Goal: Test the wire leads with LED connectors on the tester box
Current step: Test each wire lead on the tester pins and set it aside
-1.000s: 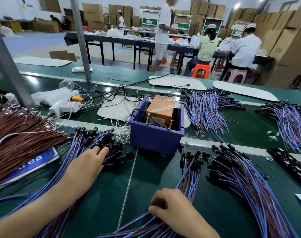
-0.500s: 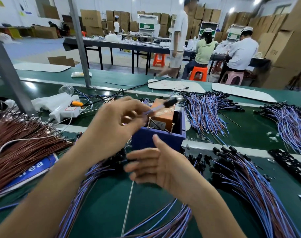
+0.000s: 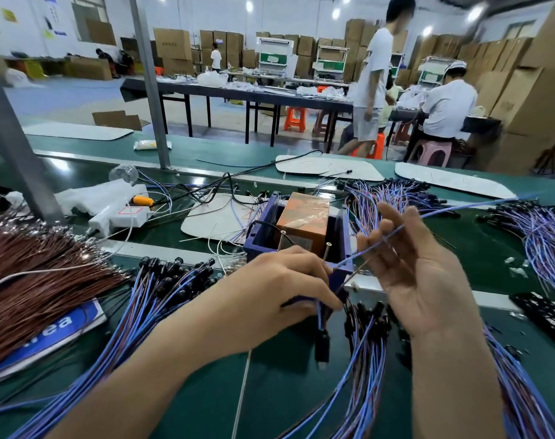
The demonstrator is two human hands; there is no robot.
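left hand [image 3: 279,280] pinches one wire lead [image 3: 322,343] lying across right hand [image 3: 418,280].

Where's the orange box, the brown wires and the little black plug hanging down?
orange box [image 3: 304,217], head view, its taped top.
brown wires [image 3: 32,280], head view, middle of the pile.
black plug [image 3: 322,345], head view, its body.
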